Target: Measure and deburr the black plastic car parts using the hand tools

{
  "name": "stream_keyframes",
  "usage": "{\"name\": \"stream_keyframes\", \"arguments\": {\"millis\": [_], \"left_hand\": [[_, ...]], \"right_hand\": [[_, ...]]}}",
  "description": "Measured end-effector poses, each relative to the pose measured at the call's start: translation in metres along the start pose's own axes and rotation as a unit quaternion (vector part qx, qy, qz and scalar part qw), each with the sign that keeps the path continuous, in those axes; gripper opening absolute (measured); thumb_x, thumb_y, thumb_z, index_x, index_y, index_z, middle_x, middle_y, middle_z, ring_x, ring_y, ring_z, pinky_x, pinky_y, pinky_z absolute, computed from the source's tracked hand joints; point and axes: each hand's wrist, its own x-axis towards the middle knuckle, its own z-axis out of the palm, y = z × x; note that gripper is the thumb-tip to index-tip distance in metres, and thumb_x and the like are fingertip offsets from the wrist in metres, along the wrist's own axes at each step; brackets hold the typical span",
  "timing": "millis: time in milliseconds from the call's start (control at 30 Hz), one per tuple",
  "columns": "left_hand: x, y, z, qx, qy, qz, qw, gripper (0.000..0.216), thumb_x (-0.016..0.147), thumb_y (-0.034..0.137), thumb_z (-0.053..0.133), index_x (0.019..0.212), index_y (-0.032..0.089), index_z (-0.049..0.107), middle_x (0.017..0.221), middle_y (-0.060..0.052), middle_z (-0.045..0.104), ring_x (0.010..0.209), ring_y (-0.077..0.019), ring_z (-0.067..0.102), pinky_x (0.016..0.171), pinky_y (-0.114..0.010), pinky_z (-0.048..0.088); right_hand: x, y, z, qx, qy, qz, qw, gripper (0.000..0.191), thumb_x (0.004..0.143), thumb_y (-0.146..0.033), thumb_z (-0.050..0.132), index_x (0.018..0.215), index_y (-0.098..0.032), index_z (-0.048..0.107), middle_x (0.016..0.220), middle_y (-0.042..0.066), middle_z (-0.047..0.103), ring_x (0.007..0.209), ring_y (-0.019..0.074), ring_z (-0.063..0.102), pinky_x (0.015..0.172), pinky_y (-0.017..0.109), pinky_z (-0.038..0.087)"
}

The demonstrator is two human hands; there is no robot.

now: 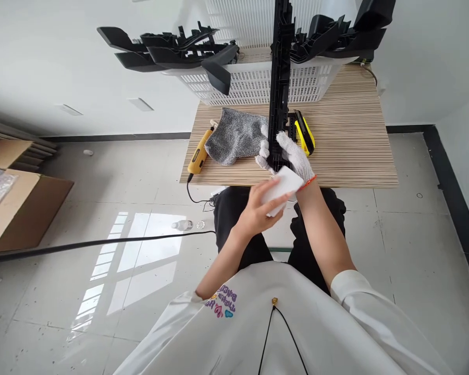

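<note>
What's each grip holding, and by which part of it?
Left grip: white block, by its left part, between the digits. Right grip, gloved: black strip, wrapped around its near end.

Small workshop: corded yellow tool (198, 158), white basket (252, 86) of black plastic parts (168, 49) (cardboard box (35, 213) nearby).

Bright glare on floor tiles (140, 258)

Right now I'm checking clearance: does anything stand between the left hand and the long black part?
Yes: the white block in the left hand, and the gloved right hand gripping the near end of the long black part.
</note>
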Motion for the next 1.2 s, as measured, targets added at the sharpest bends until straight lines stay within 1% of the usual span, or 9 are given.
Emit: {"name": "stream_keyframes", "arguments": {"millis": [100,233,300,400,600,767,967,1100,1200], "left_hand": [[0.003,-0.002,0.003,0.004,0.020,-0.039,0.999,0.052,0.090,0.012,0.070,0.140,0.027,0.065,0.149,-0.019,0.057,0.136,-0.0319,0.060,0.107,-0.052,0.056],[0.003,-0.002,0.006,-0.040,-0.080,0.028,0.996,0.044,0.092,0.017,0.068,0.134,0.030,0.069,0.144,-0.015,0.063,0.133,-0.0300,0.062,0.104,-0.050,0.058],[0.002,-0.003,0.007,-0.021,-0.061,0.027,0.998,0.044,0.092,0.018,0.070,0.134,0.032,0.070,0.145,-0.014,0.063,0.134,-0.0303,0.062,0.106,-0.050,0.057],[0.001,-0.005,0.007,0.023,0.021,-0.024,0.999,0.052,0.090,0.016,0.072,0.139,0.032,0.067,0.151,-0.015,0.058,0.139,-0.0329,0.058,0.110,-0.052,0.055],[-0.004,-0.004,0.014,-0.018,-0.079,0.052,0.995,0.058,0.089,0.009,0.070,0.142,0.033,0.064,0.144,-0.013,0.065,0.137,-0.0296,0.062,0.110,-0.047,0.058],[-0.005,-0.005,0.019,0.019,0.034,-0.065,0.997,0.061,0.096,0.015,0.067,0.153,0.033,0.055,0.162,-0.015,0.049,0.149,-0.0333,0.052,0.120,-0.051,0.050],[-0.002,0.004,0.016,0.052,-0.014,0.043,0.998,0.063,0.094,0.009,0.067,0.154,0.025,0.053,0.159,-0.019,0.051,0.150,-0.0296,0.052,0.118,-0.042,0.051],[-0.004,0.001,0.014,0.081,0.035,-0.002,0.996,0.067,0.096,0.013,0.067,0.158,0.029,0.048,0.165,-0.018,0.044,0.152,-0.0336,0.048,0.118,-0.047,0.050],[-0.005,0.001,0.017,0.070,-0.015,0.016,0.997,0.063,0.097,0.013,0.064,0.157,0.028,0.048,0.163,-0.020,0.047,0.149,-0.0337,0.052,0.115,-0.048,0.053]], "right_hand": [[0.002,0.002,-0.003,0.007,-0.023,-0.012,1.000,0.045,0.100,-0.064,0.046,0.127,-0.030,0.059,0.095,0.000,0.070,0.084,0.0139,0.068,0.073,0.029,0.062],[0.000,0.000,-0.004,0.026,-0.020,-0.015,0.999,0.035,0.101,-0.056,0.051,0.124,-0.032,0.061,0.099,-0.002,0.070,0.090,0.0130,0.068,0.076,0.028,0.063],[-0.001,-0.001,-0.003,0.033,-0.012,-0.014,0.999,0.031,0.102,-0.053,0.050,0.122,-0.032,0.061,0.097,-0.002,0.070,0.090,0.0133,0.067,0.074,0.029,0.063],[-0.002,-0.001,-0.001,0.054,-0.021,-0.002,0.998,0.028,0.102,-0.050,0.049,0.120,-0.031,0.062,0.094,-0.002,0.069,0.085,0.0140,0.066,0.074,0.031,0.064],[-0.003,-0.002,-0.001,0.092,-0.030,-0.022,0.995,0.027,0.104,-0.046,0.050,0.121,-0.029,0.062,0.095,-0.002,0.068,0.085,0.0110,0.065,0.083,0.028,0.062],[0.003,0.001,-0.004,0.161,-0.062,0.006,0.985,0.031,0.107,-0.041,0.040,0.117,-0.024,0.065,0.089,-0.002,0.070,0.080,0.0113,0.066,0.080,0.028,0.061],[-0.002,-0.003,0.001,0.174,-0.044,-0.001,0.984,0.028,0.109,-0.037,0.041,0.120,-0.024,0.064,0.088,-0.003,0.068,0.076,0.0094,0.064,0.078,0.027,0.063],[-0.002,-0.005,0.002,0.180,-0.034,0.013,0.983,0.030,0.109,-0.038,0.039,0.122,-0.026,0.063,0.084,-0.002,0.068,0.074,0.0127,0.065,0.072,0.030,0.064],[-0.002,-0.005,0.001,0.197,-0.050,0.009,0.979,0.029,0.109,-0.035,0.039,0.122,-0.025,0.063,0.082,-0.003,0.068,0.073,0.0119,0.065,0.073,0.028,0.064]]}}
